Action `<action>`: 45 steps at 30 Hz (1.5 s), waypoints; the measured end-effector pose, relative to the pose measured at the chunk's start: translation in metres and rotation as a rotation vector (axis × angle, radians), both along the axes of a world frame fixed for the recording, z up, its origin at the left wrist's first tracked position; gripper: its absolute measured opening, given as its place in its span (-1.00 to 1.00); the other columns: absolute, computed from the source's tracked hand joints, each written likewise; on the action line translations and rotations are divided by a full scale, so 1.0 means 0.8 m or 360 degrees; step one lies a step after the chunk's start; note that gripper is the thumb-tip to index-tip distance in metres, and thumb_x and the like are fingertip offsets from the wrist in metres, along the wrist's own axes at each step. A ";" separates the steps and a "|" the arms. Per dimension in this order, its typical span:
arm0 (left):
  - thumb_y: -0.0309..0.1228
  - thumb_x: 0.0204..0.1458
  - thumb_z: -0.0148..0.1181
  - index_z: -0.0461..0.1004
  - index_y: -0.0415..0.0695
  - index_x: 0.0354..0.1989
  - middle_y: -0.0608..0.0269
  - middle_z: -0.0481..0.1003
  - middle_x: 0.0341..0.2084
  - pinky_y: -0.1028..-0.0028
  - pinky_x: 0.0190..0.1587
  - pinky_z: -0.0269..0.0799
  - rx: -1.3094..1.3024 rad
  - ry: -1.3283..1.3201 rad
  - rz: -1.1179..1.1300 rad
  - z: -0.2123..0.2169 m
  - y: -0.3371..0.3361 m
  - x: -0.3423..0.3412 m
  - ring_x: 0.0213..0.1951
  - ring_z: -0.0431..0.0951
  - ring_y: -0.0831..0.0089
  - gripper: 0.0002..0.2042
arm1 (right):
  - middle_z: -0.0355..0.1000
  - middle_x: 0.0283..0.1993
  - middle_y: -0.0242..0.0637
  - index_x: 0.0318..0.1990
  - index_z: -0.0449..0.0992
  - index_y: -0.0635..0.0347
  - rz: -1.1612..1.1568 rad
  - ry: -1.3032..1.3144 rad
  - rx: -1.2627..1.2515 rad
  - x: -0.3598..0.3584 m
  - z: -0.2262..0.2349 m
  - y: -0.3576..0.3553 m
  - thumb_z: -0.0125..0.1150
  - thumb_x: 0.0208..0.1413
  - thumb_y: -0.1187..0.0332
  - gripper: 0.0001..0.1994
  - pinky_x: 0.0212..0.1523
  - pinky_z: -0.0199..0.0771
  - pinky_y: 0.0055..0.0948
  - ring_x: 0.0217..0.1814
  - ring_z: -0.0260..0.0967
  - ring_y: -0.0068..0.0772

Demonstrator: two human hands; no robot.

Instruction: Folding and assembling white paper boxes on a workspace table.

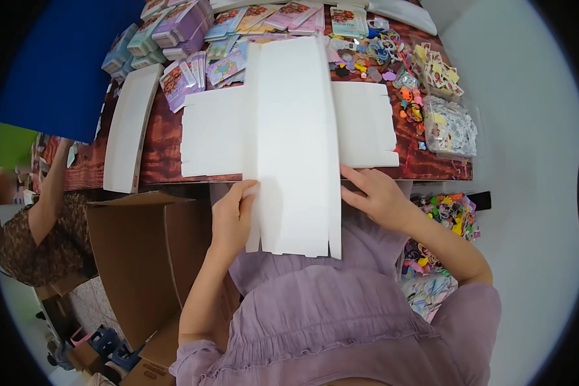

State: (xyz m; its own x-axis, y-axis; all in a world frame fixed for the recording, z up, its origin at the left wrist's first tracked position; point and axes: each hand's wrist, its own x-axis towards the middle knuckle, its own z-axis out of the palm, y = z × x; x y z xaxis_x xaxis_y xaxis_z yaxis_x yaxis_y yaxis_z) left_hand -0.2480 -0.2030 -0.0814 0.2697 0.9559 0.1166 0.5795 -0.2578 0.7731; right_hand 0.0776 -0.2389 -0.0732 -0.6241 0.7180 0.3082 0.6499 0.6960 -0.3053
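Observation:
A long white cardboard box blank (296,141) lies over the table's front edge, its near end with slits and small tabs hanging above my lap. Along both long sides, narrow strips are creased upward. My left hand (233,215) pinches the left strip, thumb on top. On the right side, my right hand (379,198) holds the edge between thumb and fingers. White cardboard panels stick out from beneath, a left one (213,132) and a right one (367,122); I cannot tell whether they belong to the same blank.
Card packs (180,29) are stacked at the far left, near a white tray-like box (130,128). Colourful small trinkets (379,55) and clear bags (450,125) lie at the right. An open brown carton (132,257) stands left of me. A co-worker's arm (48,193) is farther left.

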 end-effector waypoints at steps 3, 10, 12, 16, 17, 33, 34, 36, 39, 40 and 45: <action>-0.57 0.19 0.14 0.53 -0.28 -0.01 0.29 0.43 -0.55 0.57 -0.40 0.28 -0.0288 -0.0077 0.0121 0.002 0.005 0.005 -0.50 0.31 0.62 -0.79 | 0.38 0.24 0.04 0.05 0.50 0.27 -0.0002 0.0134 0.0076 0.001 -0.020 -0.004 0.24 0.01 0.47 -0.61 -0.15 0.48 -0.21 -0.12 0.46 -0.05; -0.57 0.22 0.11 0.46 -0.27 0.11 0.45 0.33 -0.61 0.61 -0.40 0.22 -0.0181 -0.0369 0.0439 -0.012 0.016 0.033 -0.51 0.23 0.69 -0.71 | 0.47 -0.07 -0.02 -0.15 0.53 0.31 0.0014 0.0190 0.0225 -0.009 0.011 -0.002 0.38 0.04 0.39 -0.74 -0.28 0.45 -0.24 -0.25 0.45 -0.07; -0.56 0.23 0.11 0.43 -0.26 0.16 0.45 0.33 -0.62 0.61 -0.41 0.21 -0.0196 -0.0383 0.0467 -0.013 0.020 0.036 -0.51 0.23 0.70 -0.68 | 0.46 -0.11 -0.05 -0.17 0.53 0.29 -0.0021 0.0235 0.0277 -0.010 0.014 0.000 0.39 0.05 0.38 -0.75 -0.29 0.44 -0.24 -0.26 0.44 -0.07; -0.54 0.24 0.08 0.40 -0.28 0.17 0.21 0.37 -0.63 0.49 -0.39 0.33 -0.0209 -0.0248 0.0457 -0.014 0.022 0.038 -0.55 0.33 0.50 -0.67 | 0.34 -0.14 -0.26 -0.12 0.55 0.13 -0.0018 0.0172 0.0487 -0.014 0.017 0.004 0.28 -0.09 0.47 -0.70 -0.22 0.46 -0.32 -0.16 0.40 -0.24; -0.54 0.25 0.06 0.41 -0.28 0.17 0.18 0.41 -0.61 0.48 -0.37 0.35 -0.0190 -0.0277 0.0462 -0.015 0.022 0.040 -0.53 0.38 0.49 -0.68 | 0.35 -0.13 -0.27 -0.17 0.53 0.17 0.0031 0.0059 0.0537 -0.012 0.017 0.006 0.26 -0.08 0.45 -0.75 -0.16 0.47 -0.30 -0.08 0.41 -0.21; -0.58 -0.04 0.35 0.61 -0.15 -0.27 0.18 0.50 -0.36 0.35 -0.31 0.49 0.0511 0.0187 -0.0517 0.012 0.027 0.010 -0.34 0.55 0.27 -0.85 | 0.45 -0.18 -0.24 -0.31 0.48 0.24 0.0064 0.0069 -0.0102 -0.016 0.002 0.030 0.18 -0.01 0.52 -0.91 -0.05 0.49 -0.26 0.03 0.42 -0.14; -0.58 -0.04 0.35 0.60 -0.16 -0.28 0.19 0.50 -0.37 0.34 -0.32 0.48 0.0496 0.0138 -0.0522 0.006 0.027 0.015 -0.36 0.54 0.25 -0.86 | 0.42 -0.22 -0.23 -0.31 0.48 0.24 0.0044 0.0106 -0.0124 -0.019 0.001 0.030 0.17 -0.02 0.53 -0.91 -0.09 0.47 -0.26 -0.05 0.40 -0.14; -0.58 -0.04 0.35 0.59 -0.17 -0.30 0.19 0.49 -0.37 0.34 -0.33 0.48 0.0483 0.0088 -0.0533 -0.008 0.027 0.022 -0.38 0.53 0.23 -0.87 | 0.39 -0.27 -0.22 -0.31 0.47 0.25 0.0017 0.0142 -0.0144 -0.025 -0.005 0.031 0.17 -0.03 0.55 -0.90 -0.13 0.45 -0.26 -0.13 0.38 -0.14; -0.59 -0.05 0.35 0.57 -0.20 -0.31 0.17 0.49 -0.37 0.32 -0.35 0.48 0.0544 0.0129 -0.0464 -0.028 0.022 0.029 -0.40 0.53 0.21 -0.87 | 0.35 -0.31 -0.20 -0.31 0.46 0.26 -0.0100 0.0308 -0.0189 -0.035 -0.013 0.023 0.18 -0.07 0.55 -0.88 -0.17 0.42 -0.27 -0.19 0.35 -0.12; -0.60 -0.04 0.33 0.56 -0.21 -0.29 0.17 0.49 -0.36 0.31 -0.36 0.48 0.0579 0.0091 -0.0424 -0.032 0.020 0.029 -0.38 0.53 0.19 -0.86 | 0.35 -0.31 -0.19 -0.31 0.46 0.26 -0.0197 0.0423 -0.0227 -0.040 -0.013 0.022 0.18 -0.07 0.55 -0.88 -0.17 0.42 -0.26 -0.20 0.34 -0.11; -0.65 -0.06 0.29 0.55 -0.24 -0.22 0.15 0.51 -0.33 0.32 -0.34 0.50 0.0783 0.0081 -0.0455 -0.041 0.012 0.026 -0.34 0.55 0.17 -0.80 | 0.43 -0.21 -0.15 -0.25 0.48 0.28 -0.0085 0.0282 -0.0188 -0.029 -0.027 0.009 0.19 -0.03 0.54 -0.85 -0.09 0.46 -0.25 -0.10 0.40 -0.07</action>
State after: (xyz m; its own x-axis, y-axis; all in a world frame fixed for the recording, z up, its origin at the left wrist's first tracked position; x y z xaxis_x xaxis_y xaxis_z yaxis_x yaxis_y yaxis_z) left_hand -0.2269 -0.1936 -0.1143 0.5264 0.6806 0.5097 0.4671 -0.7323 0.4955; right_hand 0.0547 -0.2313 -0.0949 -0.5276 0.7864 0.3214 0.6140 0.6144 -0.4955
